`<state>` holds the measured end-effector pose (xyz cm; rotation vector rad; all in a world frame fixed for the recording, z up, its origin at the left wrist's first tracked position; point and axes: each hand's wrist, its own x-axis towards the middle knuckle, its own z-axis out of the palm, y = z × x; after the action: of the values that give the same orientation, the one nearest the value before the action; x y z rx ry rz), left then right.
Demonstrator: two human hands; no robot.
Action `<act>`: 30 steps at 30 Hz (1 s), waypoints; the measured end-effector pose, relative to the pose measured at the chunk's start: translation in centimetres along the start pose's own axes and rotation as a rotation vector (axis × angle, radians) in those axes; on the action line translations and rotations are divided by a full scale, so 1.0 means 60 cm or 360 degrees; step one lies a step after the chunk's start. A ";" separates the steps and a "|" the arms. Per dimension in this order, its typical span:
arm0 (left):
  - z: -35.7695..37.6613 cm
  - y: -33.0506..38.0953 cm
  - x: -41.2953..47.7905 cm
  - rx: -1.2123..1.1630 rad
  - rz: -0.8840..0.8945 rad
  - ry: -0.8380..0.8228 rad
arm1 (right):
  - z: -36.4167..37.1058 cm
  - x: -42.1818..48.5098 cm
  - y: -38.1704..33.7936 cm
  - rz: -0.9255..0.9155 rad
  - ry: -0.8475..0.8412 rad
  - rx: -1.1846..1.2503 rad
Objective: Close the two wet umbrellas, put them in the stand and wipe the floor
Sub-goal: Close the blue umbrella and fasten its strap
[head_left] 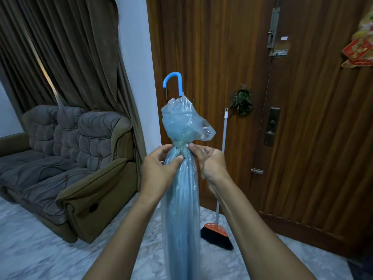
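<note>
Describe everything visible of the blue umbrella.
The umbrella is closed and held upright, its curved blue handle on top. The canopy is see-through bluish plastic, bunched loose above a strapped waist, smooth below. The left hand and right hand pinch it at that waist. Its lower end is out of view.

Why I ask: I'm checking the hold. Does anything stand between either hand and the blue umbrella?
Nothing visible does. The left hand and right hand both pinch the closed umbrella directly at its gathered waist; the broom leans on the door behind, apart from them. No stand is in view.
</note>
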<state>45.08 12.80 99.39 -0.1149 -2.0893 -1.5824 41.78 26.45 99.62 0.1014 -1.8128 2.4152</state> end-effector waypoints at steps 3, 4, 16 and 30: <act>0.005 0.010 0.001 0.0124 0.0058 -0.0096 | 0.008 0.000 -0.007 -0.0109 0.0115 -0.0165; 0.004 0.012 0.003 0.0143 0.0025 -0.0204 | 0.008 0.000 -0.010 -0.0130 0.0127 -0.0211; -0.017 0.007 0.012 -0.0296 -0.0118 -0.0403 | -0.005 0.004 -0.023 -0.0122 -0.0222 -0.0076; -0.025 -0.004 0.020 -0.0846 -0.0404 -0.0716 | 0.000 -0.009 -0.007 0.0192 -0.0301 0.0261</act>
<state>44.48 11.07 100.03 -0.4396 -1.9892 -2.4274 42.37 26.55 99.92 0.2500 -1.7357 2.7212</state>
